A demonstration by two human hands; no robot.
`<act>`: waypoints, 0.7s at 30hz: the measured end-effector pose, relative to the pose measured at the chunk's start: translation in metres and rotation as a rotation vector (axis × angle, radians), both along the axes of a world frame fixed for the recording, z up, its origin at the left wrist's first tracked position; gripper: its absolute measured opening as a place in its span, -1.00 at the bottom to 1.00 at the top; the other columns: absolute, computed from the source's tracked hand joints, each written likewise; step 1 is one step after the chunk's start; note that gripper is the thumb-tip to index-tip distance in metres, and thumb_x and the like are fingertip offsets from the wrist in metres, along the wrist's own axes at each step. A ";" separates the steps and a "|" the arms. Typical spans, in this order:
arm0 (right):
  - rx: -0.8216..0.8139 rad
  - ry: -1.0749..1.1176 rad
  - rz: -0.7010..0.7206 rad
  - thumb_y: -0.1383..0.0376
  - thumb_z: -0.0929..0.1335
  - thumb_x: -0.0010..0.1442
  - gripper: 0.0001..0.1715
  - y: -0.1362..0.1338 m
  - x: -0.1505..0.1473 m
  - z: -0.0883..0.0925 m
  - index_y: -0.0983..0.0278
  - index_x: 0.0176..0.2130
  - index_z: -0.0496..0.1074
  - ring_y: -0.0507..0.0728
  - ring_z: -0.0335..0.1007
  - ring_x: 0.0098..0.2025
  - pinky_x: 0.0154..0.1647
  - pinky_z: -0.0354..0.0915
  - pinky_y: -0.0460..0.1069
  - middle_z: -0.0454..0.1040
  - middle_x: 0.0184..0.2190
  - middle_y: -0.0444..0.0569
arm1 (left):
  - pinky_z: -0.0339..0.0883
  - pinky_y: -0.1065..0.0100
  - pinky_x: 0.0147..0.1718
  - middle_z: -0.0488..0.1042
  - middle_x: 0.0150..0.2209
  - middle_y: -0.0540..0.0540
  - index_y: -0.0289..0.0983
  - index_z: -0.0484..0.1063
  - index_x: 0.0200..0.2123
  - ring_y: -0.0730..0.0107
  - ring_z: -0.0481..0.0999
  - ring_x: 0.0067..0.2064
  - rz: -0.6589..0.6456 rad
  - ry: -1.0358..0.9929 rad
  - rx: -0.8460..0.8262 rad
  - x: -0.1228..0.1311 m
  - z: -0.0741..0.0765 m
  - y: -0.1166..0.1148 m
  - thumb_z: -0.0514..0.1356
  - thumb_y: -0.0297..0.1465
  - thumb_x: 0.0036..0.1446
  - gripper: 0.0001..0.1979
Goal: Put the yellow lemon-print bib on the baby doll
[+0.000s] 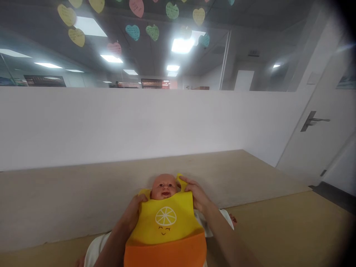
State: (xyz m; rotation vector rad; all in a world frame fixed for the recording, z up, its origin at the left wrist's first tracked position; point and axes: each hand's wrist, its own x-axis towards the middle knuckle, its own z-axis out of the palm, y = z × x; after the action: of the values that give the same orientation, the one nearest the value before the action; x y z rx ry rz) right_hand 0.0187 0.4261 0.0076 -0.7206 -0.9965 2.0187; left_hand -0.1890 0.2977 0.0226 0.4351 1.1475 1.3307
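A yellow-and-orange bib [166, 233] is gripped near its top by the left hand [135, 209] and right hand [198, 195] over a doll [164, 184].

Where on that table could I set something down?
The table looks bare on the left, between the wall and the left white cloth, and on the right, between the right white cloth and the door. The front middle is crowded: the left hand and right hand hold the bib over the doll.
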 end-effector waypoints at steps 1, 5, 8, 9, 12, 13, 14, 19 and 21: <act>0.015 -0.005 0.046 0.45 0.31 -0.32 -0.09 0.002 0.004 0.001 0.29 0.11 0.41 0.04 0.38 -0.45 -0.49 0.20 -0.09 0.53 -0.16 0.02 | 0.28 0.35 -0.54 0.43 -0.61 -0.07 -0.27 0.37 -0.51 0.31 0.39 -0.58 0.003 0.043 0.000 0.001 0.001 0.000 0.18 -0.42 -0.19 -0.92; 0.029 -0.038 0.141 0.48 0.27 -0.35 -0.11 0.004 0.014 0.009 0.32 0.06 0.44 0.05 0.38 -0.41 -0.51 0.17 -0.11 0.53 -0.19 0.04 | 0.22 0.37 -0.57 0.31 -0.65 0.03 -0.23 0.28 -0.54 0.38 0.31 -0.62 -0.004 0.116 0.069 0.005 0.005 -0.002 0.16 -0.44 -0.23 -0.91; 0.032 -0.118 0.115 0.49 0.25 -0.35 -0.10 0.001 0.017 0.014 0.32 0.06 0.43 -0.02 0.26 -0.53 -0.55 0.13 -0.12 0.53 -0.25 0.00 | 0.20 0.38 -0.59 0.29 -0.65 0.04 -0.23 0.28 -0.54 0.41 0.29 -0.62 -0.008 0.148 0.086 0.007 0.005 -0.002 0.16 -0.45 -0.23 -0.91; 0.029 -0.139 0.102 0.49 0.24 -0.35 -0.10 0.000 0.016 0.014 0.32 0.07 0.43 -0.03 0.22 -0.56 -0.56 0.11 -0.12 0.52 -0.26 -0.02 | 0.18 0.39 -0.59 0.28 -0.65 0.05 -0.24 0.28 -0.54 0.42 0.28 -0.62 0.000 0.159 0.085 0.007 0.005 -0.002 0.16 -0.45 -0.23 -0.91; -0.005 -0.147 0.088 0.47 0.22 -0.37 -0.08 0.000 0.011 0.008 0.34 0.07 0.40 -0.02 0.23 -0.58 -0.58 0.10 -0.10 0.51 -0.32 -0.05 | 0.21 0.40 -0.57 0.32 -0.63 0.04 -0.25 0.31 -0.53 0.42 0.31 -0.60 0.029 0.159 0.066 0.005 0.002 -0.001 0.19 -0.45 -0.23 -0.90; -0.020 -0.135 0.090 0.47 0.22 -0.38 -0.09 0.001 0.008 0.005 0.36 0.06 0.39 0.00 0.24 -0.58 -0.57 0.11 -0.10 0.49 -0.36 -0.06 | 0.24 0.38 -0.54 0.36 -0.60 0.02 -0.26 0.34 -0.50 0.39 0.36 -0.57 0.026 0.143 0.058 0.004 0.000 -0.001 0.20 -0.44 -0.22 -0.89; -0.032 -0.119 0.096 0.46 0.23 -0.38 -0.10 0.001 0.005 0.001 0.37 0.05 0.39 0.01 0.26 -0.57 -0.57 0.12 -0.10 0.48 -0.40 -0.08 | 0.28 0.36 -0.51 0.41 -0.57 0.00 -0.27 0.37 -0.45 0.35 0.40 -0.54 0.021 0.120 0.053 0.003 -0.001 0.000 0.22 -0.42 -0.20 -0.86; -0.035 -0.085 0.168 0.47 0.28 -0.39 -0.06 -0.002 -0.005 -0.012 0.38 0.09 0.34 0.03 0.26 -0.58 -0.54 0.10 -0.09 0.44 -0.50 -0.13 | 0.35 0.31 -0.39 0.51 -0.51 -0.05 -0.30 0.44 -0.32 0.21 0.53 -0.43 0.019 0.015 0.055 -0.001 -0.008 0.003 0.26 -0.40 -0.15 -0.76; -0.033 -0.096 0.165 0.48 0.28 -0.38 -0.01 -0.006 -0.005 -0.011 0.38 0.13 0.30 0.01 0.22 -0.60 -0.55 0.08 -0.09 0.42 -0.55 -0.17 | 0.34 0.32 -0.40 0.52 -0.52 -0.05 -0.30 0.45 -0.36 0.18 0.55 -0.40 0.026 -0.002 0.084 -0.001 -0.007 0.005 0.27 -0.41 -0.16 -0.80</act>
State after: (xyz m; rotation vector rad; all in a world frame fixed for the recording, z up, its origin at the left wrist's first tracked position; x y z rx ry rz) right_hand 0.0140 0.4205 -0.0037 -0.7810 -1.1119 2.1637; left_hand -0.1898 0.3022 0.0157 0.4816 1.1021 1.4056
